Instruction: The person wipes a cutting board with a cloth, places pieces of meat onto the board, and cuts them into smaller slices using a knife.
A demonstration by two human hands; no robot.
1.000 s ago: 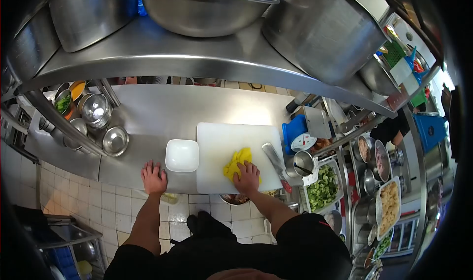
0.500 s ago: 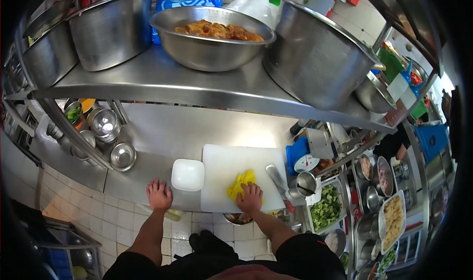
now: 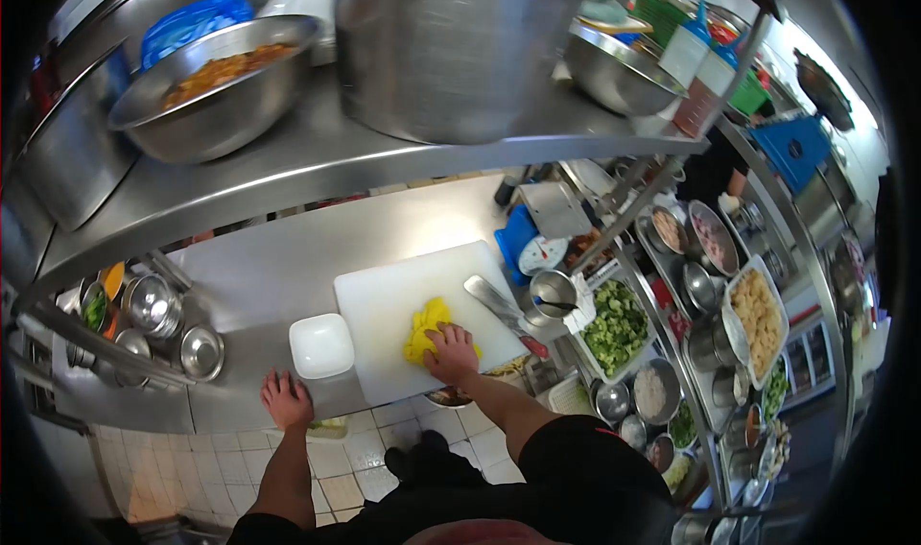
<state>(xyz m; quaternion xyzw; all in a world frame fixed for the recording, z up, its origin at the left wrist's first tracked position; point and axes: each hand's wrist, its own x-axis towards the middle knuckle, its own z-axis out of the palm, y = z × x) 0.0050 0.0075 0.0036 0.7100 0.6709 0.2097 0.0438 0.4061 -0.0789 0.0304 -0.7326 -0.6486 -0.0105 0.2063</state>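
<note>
My left hand (image 3: 287,401) rests on the front edge of the steel counter (image 3: 240,286), fingers spread, holding nothing. Just right of it sits a white square bowl (image 3: 321,345). With my right hand (image 3: 453,353) I press on a crumpled yellow cloth (image 3: 422,331), fingers over its right side. The cloth lies on a white cutting board (image 3: 384,291). A cleaver (image 3: 491,300) with a red handle lies along the board's right side, apart from my hand.
Overhead, a steel shelf (image 3: 384,168) carries a large pot (image 3: 451,65) and a bowl of orange-brown food (image 3: 216,104). A blue scale (image 3: 518,243), a steel container (image 3: 552,291) and a broccoli tray (image 3: 614,329) stand right. Steel bowls (image 3: 202,353) sit left. Another person's sleeve (image 3: 705,171) shows far right.
The view has turned to the right, so the shelf and counter appear shifted left and tilted. My right hand stays on the yellow cloth and my left hand on the counter edge.
</note>
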